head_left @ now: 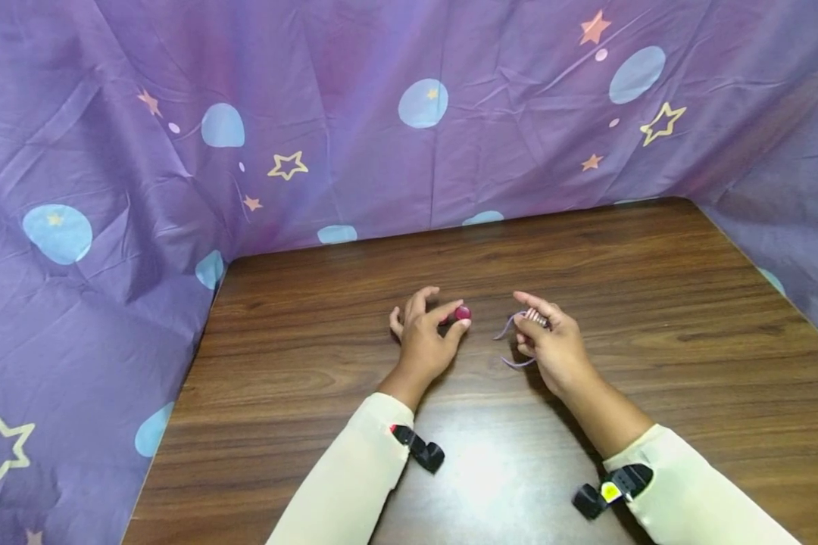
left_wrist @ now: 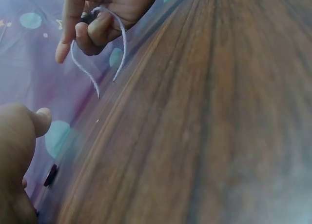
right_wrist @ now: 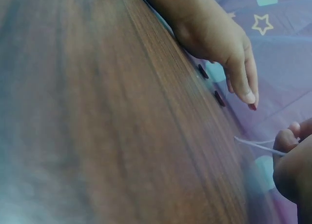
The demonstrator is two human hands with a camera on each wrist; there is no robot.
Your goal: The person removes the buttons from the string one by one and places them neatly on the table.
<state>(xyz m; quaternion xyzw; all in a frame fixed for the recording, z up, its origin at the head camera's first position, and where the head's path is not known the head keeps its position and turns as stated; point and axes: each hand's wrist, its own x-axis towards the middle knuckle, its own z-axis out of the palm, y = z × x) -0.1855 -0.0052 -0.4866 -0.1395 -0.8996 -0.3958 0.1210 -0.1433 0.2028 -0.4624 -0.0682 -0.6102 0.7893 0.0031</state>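
Observation:
My left hand is just above the table, thumb and index finger brought together at a small dark pink disc. In the right wrist view a bit of red shows at those fingertips. Two flat dark discs lie below them on the table. My right hand faces it and grips a thin purple string, whose two loose ends hang out. A small striped piece shows between its fingers, mostly hidden; its kind is unclear. The right index finger points outward.
Both hands work over a brown wood-grain table. Behind it and at its sides hangs a purple cloth with stars and blue spots. Black straps sit on the cream sleeves.

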